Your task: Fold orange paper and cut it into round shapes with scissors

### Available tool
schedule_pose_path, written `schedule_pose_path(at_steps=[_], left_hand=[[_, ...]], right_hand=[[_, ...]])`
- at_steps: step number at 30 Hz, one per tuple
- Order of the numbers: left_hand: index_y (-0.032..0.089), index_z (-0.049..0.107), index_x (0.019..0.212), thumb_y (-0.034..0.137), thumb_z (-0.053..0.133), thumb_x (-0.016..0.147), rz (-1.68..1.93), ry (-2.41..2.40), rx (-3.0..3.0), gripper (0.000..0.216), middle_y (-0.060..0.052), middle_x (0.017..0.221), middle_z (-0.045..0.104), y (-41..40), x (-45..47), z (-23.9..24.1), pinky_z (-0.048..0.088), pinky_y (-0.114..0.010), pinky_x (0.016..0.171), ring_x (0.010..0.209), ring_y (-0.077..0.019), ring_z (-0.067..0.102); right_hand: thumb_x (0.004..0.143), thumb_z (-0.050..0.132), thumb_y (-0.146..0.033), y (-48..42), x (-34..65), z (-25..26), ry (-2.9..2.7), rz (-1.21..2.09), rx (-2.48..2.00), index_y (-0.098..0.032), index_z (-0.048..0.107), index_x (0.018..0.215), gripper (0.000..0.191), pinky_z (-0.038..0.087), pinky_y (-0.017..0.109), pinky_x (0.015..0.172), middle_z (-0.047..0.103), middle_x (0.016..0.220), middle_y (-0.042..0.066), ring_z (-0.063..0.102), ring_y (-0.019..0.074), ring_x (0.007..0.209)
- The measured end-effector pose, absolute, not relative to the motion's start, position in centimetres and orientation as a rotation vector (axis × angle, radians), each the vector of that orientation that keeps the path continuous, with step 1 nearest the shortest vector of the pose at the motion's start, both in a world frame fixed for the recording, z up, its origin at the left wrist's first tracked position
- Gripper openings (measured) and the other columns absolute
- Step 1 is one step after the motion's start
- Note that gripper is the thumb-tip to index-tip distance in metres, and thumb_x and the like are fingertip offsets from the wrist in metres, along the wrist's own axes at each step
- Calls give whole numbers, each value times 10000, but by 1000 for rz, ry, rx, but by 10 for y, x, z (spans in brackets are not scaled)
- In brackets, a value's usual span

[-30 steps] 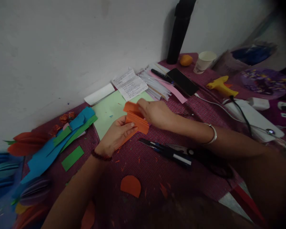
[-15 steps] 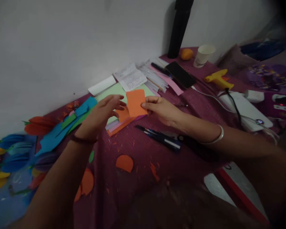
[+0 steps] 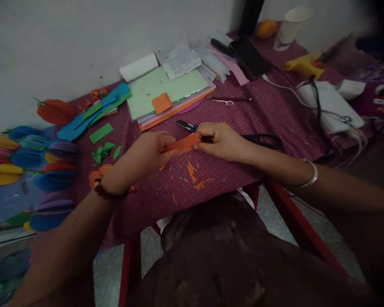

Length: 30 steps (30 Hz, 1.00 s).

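Note:
Both hands grip one orange paper piece (image 3: 183, 144) just above the maroon checked tablecloth (image 3: 269, 115). My left hand (image 3: 150, 151) pinches its left end, fingers closed. My right hand (image 3: 219, 140) pinches its right end, fingers closed too. Small orange paper scraps (image 3: 192, 170) lie on the cloth under the piece. A dark pen (image 3: 185, 125) lies just beyond my right hand. Another orange piece (image 3: 161, 102) rests on a stack of coloured paper sheets (image 3: 166, 87) further back.
Paper flowers (image 3: 25, 157) and blue and green strips (image 3: 92, 113) fill the left side. Black scissors (image 3: 262, 140) lie to the right. At the back right are a yellow glue gun (image 3: 304, 65), a white power strip (image 3: 329, 104), a phone (image 3: 251, 55), a paper cup (image 3: 291, 23) and an orange fruit (image 3: 266, 29).
The orange piece has come from above the paper stack down toward the table's near edge, and my left hand has taken hold of its other end. The view has tilted downward.

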<state>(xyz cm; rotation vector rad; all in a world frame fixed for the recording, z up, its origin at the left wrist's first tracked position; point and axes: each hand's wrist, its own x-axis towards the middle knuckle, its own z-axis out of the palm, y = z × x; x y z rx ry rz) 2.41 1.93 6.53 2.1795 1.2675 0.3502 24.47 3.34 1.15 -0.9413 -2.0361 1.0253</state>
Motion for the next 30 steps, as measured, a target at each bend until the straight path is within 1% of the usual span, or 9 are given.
schedule_pose_path(at_steps=[6, 11, 13, 16, 19, 21, 24, 27, 30], left_hand=[[156, 613, 698, 183, 602, 705, 483, 1393, 2305, 30, 5, 653, 566, 3, 16, 37, 357, -252, 581, 623, -129, 491], [136, 634, 998, 117, 536, 650, 650, 1253, 1929, 362, -14, 750, 636, 12, -1, 7, 378, -216, 525, 573, -107, 509], [128, 620, 1052, 97, 520, 633, 653, 1188, 1844, 432, -25, 806, 651, 12, -3, 0, 369, -208, 507, 548, -91, 495], [130, 614, 1087, 103, 550, 643, 657, 1150, 1784, 450, -21, 821, 648, 8, -2, -5, 358, -203, 491, 534, -80, 472], [143, 653, 1005, 107, 584, 653, 649, 1144, 1786, 360, 13, 720, 603, 6, 2, -5, 342, -196, 478, 535, -84, 459], [151, 669, 930, 86, 579, 647, 668, 1130, 1772, 304, 24, 677, 581, 4, 5, -2, 343, -191, 478, 538, -85, 462], [153, 658, 916, 94, 592, 655, 857, 1083, 1595, 275, 12, 697, 610, 2, 6, 9, 380, -190, 490, 546, -85, 499], [153, 631, 922, 266, 629, 753, 1115, 943, 1265, 204, -22, 758, 646, 1, 4, 20, 389, -188, 469, 544, -83, 530], [161, 612, 902, 493, 591, 811, 1242, 837, 1048, 345, -7, 691, 607, 2, 0, 23, 338, -185, 409, 479, -72, 489]], right_hand=[[796, 608, -143, 23, 232, -3, -2288, 554, -1020, -162, 495, 664, 175, 311, 258, 648, 513, 712, 8, 462, 133, 688], [795, 609, -164, 30, 225, -12, -2396, 481, -1055, -141, 593, 784, 30, 353, 256, 690, 614, 815, 55, 532, 160, 750], [781, 628, -176, 28, 225, -13, -2379, 490, -1065, -140, 624, 853, 80, 363, 257, 702, 639, 847, 60, 552, 167, 770], [764, 640, -176, 26, 225, -11, -2352, 536, -1091, -150, 649, 907, 146, 366, 253, 696, 657, 861, 51, 566, 164, 768], [765, 616, -150, 27, 226, -9, -2357, 588, -1115, -154, 650, 819, 64, 351, 251, 675, 649, 806, 36, 555, 150, 735], [755, 607, -137, 30, 225, -5, -2281, 688, -1151, -155, 615, 726, 36, 328, 246, 626, 607, 709, 9, 521, 130, 668], [750, 620, -209, 37, 222, 3, -1933, 1115, -1138, -172, 528, 677, 123, 269, 228, 506, 472, 559, -51, 408, 86, 503], [718, 671, -326, 45, 213, 15, -1540, 1603, -943, -193, 471, 713, 240, 195, 213, 414, 414, 519, -88, 290, 54, 399], [668, 725, -365, 51, 200, 25, -1443, 1766, -791, -189, 489, 739, 303, 175, 205, 387, 446, 529, -88, 271, 43, 381]])
